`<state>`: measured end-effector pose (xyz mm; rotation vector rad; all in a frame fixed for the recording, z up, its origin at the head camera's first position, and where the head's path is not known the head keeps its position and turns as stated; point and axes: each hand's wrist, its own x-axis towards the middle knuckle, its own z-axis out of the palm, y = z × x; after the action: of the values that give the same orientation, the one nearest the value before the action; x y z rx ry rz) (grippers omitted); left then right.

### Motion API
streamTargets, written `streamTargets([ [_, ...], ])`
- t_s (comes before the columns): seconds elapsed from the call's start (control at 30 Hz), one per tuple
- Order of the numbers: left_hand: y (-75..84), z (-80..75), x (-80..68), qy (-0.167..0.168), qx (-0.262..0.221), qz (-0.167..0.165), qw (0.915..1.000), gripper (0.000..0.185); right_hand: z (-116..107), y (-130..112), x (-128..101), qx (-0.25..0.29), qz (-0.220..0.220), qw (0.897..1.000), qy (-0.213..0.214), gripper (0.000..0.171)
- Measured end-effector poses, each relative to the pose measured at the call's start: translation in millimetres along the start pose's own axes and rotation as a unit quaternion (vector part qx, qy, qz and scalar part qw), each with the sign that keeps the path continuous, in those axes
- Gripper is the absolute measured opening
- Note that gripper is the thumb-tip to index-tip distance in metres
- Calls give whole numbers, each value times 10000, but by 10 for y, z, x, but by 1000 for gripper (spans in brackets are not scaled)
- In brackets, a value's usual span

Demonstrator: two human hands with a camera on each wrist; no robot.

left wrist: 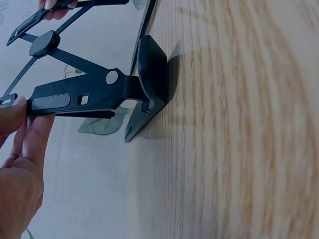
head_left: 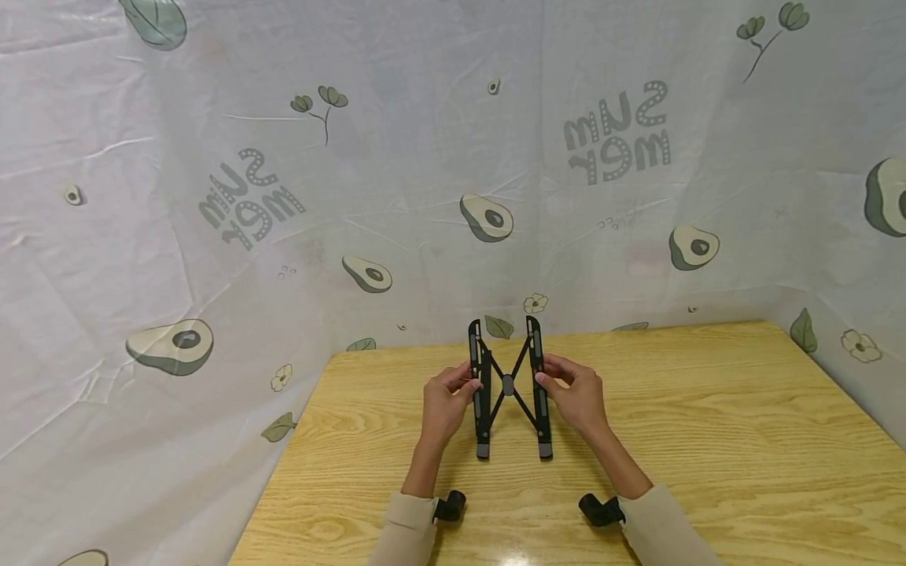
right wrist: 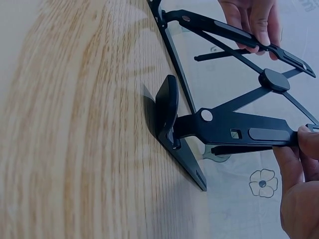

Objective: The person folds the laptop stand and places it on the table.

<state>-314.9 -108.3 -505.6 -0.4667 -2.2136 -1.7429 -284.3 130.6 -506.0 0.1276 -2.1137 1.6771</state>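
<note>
A black folding laptop stand (head_left: pixel 507 384) stands partly spread on the wooden table, its two side rails joined by crossed bars with a round hub in the middle. My left hand (head_left: pixel 447 399) pinches the left rail between thumb and fingers. On the other side, my right hand (head_left: pixel 576 391) grips the right rail the same way. In the left wrist view, the left hand (left wrist: pixel 25 169) holds the rail behind a grey pad, and the stand's upturned front lip (left wrist: pixel 152 69) is close to the tabletop. The right wrist view shows the right hand (right wrist: pixel 301 184) on its rail.
The wood-grain table (head_left: pixel 708 409) extends to both sides and toward me. Behind it and at its left hangs a pale curtain (head_left: pixel 418 157) printed with avocados, leaves and flowers. Black wrist mounts (head_left: pixel 600 511) stick out from the sleeves.
</note>
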Motion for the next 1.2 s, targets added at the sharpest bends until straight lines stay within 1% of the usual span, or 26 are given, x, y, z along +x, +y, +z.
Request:
streamTargets([
  [0.3, 18, 1, -5, -80, 26, -62, 9999, 41, 2, -21, -3, 27, 208, 9997, -78, 37],
  [0.57, 24, 26, 13, -90, 90, -123, 9998, 41, 16, -16, 2, -29, 122, 9999, -101, 37],
  [0.77, 51, 54, 16, -90, 64, -169, 9998, 41, 31, -7, -1, -25, 178, 9997, -145, 40],
  [1.03, 30, 66, 22, -100, -4, -79, 9999, 40, 41, -20, 3, 157, 317, 9991, -232, 41],
  [1.2, 38, 74, 27, -142, -28, -48, 9999, 40, 45, -36, 2, 148, 363, 9989, -269, 43],
])
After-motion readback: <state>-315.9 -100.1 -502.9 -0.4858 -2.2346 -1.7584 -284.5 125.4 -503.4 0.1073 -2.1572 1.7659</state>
